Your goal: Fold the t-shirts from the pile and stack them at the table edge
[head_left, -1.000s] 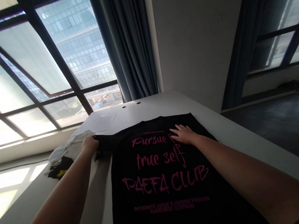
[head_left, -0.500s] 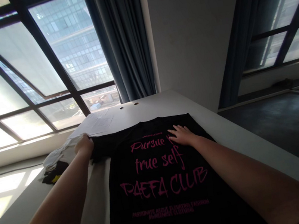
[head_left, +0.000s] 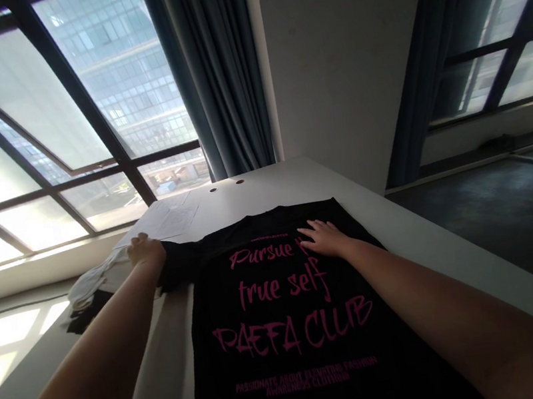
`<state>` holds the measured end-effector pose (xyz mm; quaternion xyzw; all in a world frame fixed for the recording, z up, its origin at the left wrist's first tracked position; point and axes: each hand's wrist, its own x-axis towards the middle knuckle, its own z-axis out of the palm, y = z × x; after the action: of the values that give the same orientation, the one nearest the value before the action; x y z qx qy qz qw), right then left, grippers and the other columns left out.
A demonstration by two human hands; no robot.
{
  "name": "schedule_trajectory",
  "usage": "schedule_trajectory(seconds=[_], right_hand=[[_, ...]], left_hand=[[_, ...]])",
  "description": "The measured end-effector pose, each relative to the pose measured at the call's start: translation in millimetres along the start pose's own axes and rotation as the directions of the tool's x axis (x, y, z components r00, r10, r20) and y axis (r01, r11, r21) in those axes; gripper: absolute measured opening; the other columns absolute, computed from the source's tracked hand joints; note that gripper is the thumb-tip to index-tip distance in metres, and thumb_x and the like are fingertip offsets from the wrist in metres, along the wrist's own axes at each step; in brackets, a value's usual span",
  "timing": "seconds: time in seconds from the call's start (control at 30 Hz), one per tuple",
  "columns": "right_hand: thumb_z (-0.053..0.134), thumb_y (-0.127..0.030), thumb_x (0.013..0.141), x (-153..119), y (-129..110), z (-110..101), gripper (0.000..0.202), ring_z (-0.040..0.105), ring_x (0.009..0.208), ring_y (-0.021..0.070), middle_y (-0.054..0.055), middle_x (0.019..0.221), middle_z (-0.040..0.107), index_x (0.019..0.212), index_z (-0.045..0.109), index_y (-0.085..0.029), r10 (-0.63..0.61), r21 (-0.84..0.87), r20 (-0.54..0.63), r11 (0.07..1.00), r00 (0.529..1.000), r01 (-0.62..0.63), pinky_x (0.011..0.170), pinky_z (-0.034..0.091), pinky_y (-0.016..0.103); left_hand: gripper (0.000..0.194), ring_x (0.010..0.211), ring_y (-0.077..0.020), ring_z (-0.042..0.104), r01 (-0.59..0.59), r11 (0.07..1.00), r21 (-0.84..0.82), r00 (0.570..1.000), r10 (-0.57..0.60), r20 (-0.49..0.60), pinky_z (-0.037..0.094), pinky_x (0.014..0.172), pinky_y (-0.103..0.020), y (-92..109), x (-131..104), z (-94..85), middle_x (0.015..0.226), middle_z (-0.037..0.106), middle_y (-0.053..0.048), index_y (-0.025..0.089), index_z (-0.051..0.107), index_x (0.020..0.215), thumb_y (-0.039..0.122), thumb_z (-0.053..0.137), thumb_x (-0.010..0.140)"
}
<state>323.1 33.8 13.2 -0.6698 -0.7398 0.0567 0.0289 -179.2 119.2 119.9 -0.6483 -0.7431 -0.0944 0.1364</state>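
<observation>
A black T-shirt [head_left: 283, 305] with pink lettering lies spread on the white table [head_left: 265, 189], its collar edge at the far side. My left hand [head_left: 146, 251] is closed on the end of its left sleeve, next to the pile of clothes. My right hand [head_left: 323, 238] rests flat on the upper right of the shirt, fingers spread over the end of the top line of lettering. The shirt's right sleeve is hidden or folded out of sight.
A pile of white and dark clothes [head_left: 102, 279] lies at the table's left edge. Paper sheets [head_left: 168, 218] are behind it. Beyond the table stand windows, a blue curtain [head_left: 221, 72] and a grey pillar [head_left: 336, 67].
My left hand has shifted slightly left and up, with the sleeve still in it. My right hand stays on the shirt. The camera view has moved a little.
</observation>
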Motion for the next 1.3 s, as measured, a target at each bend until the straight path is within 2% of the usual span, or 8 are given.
schedule_trajectory(seconds=[0.07, 0.17, 0.33, 0.57, 0.8, 1.0, 1.13, 1.3], right_hand=[[0.042, -0.062, 0.102, 1.4, -0.1, 0.9, 0.068, 0.023, 0.156, 0.0369, 0.012, 0.171, 0.026, 0.163, 0.039, -0.031, 0.003, -0.005, -0.001, 1.0, 1.0, -0.003, 0.125, 0.018, 0.056], [0.042, -0.062, 0.102, 2.6, -0.8, 1.2, 0.068, 0.024, 0.156, 0.0365, 0.013, 0.171, 0.026, 0.163, 0.039, -0.03, 0.005, -0.008, -0.003, 1.0, 1.0, -0.005, 0.125, 0.019, 0.056], [0.041, -0.062, 0.102, -0.2, -1.7, -1.5, 0.067, 0.023, 0.157, 0.0357, 0.012, 0.171, 0.026, 0.162, 0.039, -0.031, 0.006, -0.001, 0.0, 1.0, 1.0, -0.006, 0.125, 0.018, 0.056], [0.029, -0.059, 0.106, 3.2, 7.9, -7.3, 0.071, 0.02, 0.159, 0.0301, 0.01, 0.172, 0.023, 0.168, 0.022, -0.026, 0.002, 0.112, 0.029, 0.994, 1.0, -0.005, 0.128, 0.016, 0.05], [0.026, -0.053, 0.106, 12.7, 33.7, -14.8, 0.064, 0.024, 0.157, 0.0294, 0.006, 0.17, 0.029, 0.162, 0.042, -0.025, 0.015, 0.135, 0.06, 0.991, 0.998, -0.023, 0.127, 0.021, 0.049], [0.03, -0.061, 0.103, 14.5, 35.8, -6.9, 0.072, 0.011, 0.16, 0.0301, 0.004, 0.174, 0.014, 0.168, 0.023, -0.03, 0.068, 0.019, 0.097, 0.997, 0.993, -0.07, 0.128, 0.011, 0.052], [0.029, -0.063, 0.103, 14.5, 31.1, -4.5, 0.074, 0.01, 0.16, 0.0297, 0.005, 0.175, 0.011, 0.168, 0.02, -0.03, 0.095, 0.008, 0.089, 0.995, 0.991, -0.096, 0.129, 0.009, 0.052], [0.029, -0.064, 0.103, 15.5, 32.0, -5.3, 0.074, 0.009, 0.16, 0.0303, 0.006, 0.175, 0.01, 0.169, 0.02, -0.03, 0.085, 0.013, 0.09, 0.996, 0.992, -0.086, 0.128, 0.009, 0.051]], left_hand=[[0.046, 0.147, -0.0449, 0.036, -0.087, 0.996, 0.005, 0.996, 0.088, -0.016, 0.033, 0.114, -0.059, 30.8, -7.3, 11.2, 0.15, 0.051, -0.027, 0.008, 0.067, 0.131, 0.03, 0.043, 0.099], [0.049, 0.141, -0.0386, 0.048, -0.28, 0.959, -0.054, 0.952, 0.284, 0.116, 0.033, 0.115, -0.054, 88.0, -20.4, 42.0, 0.145, 0.059, -0.02, 0.017, 0.065, 0.139, 0.037, 0.04, 0.102], [0.07, 0.145, -0.0446, 0.042, -0.248, 0.962, -0.111, 0.899, 0.271, 0.345, 0.041, 0.109, -0.059, 156.4, -16.7, 95.0, 0.163, 0.042, -0.017, 0.03, 0.045, 0.158, 0.065, 0.038, 0.097], [0.087, 0.152, -0.0587, 0.015, -0.12, 0.986, -0.116, 0.866, 0.161, 0.473, 0.033, 0.101, -0.084, 156.4, 24.1, 114.0, 0.174, 0.007, -0.014, 0.035, 0.021, 0.167, 0.073, 0.043, 0.091], [0.084, 0.149, -0.0584, 0.024, -0.108, 0.988, -0.106, 0.891, 0.144, 0.431, 0.03, 0.1, -0.085, 168.2, 51.1, 127.5, 0.171, 0.022, -0.019, 0.031, 0.029, 0.165, 0.074, 0.036, 0.093], [0.072, 0.154, -0.0535, 0.014, -0.106, 0.991, -0.087, 0.933, 0.13, 0.335, 0.016, 0.109, -0.085, 188.0, 57.2, 131.9, 0.171, 0.023, -0.018, 0.028, 0.03, 0.165, 0.057, 0.026, 0.1], [0.071, 0.16, -0.042, -0.001, -0.249, 0.959, -0.134, 0.931, 0.275, 0.24, 0.007, 0.123, -0.069, 218.4, 44.9, 129.9, 0.175, 0.01, -0.011, 0.023, 0.023, 0.167, 0.05, 0.032, 0.102], [0.054, 0.145, -0.0364, 0.044, -0.393, 0.891, -0.229, 0.866, 0.442, 0.235, 0.038, 0.116, -0.059, 244.0, 34.8, 136.7, 0.16, 0.045, -0.017, 0.024, 0.049, 0.153, 0.049, 0.05, 0.105]])
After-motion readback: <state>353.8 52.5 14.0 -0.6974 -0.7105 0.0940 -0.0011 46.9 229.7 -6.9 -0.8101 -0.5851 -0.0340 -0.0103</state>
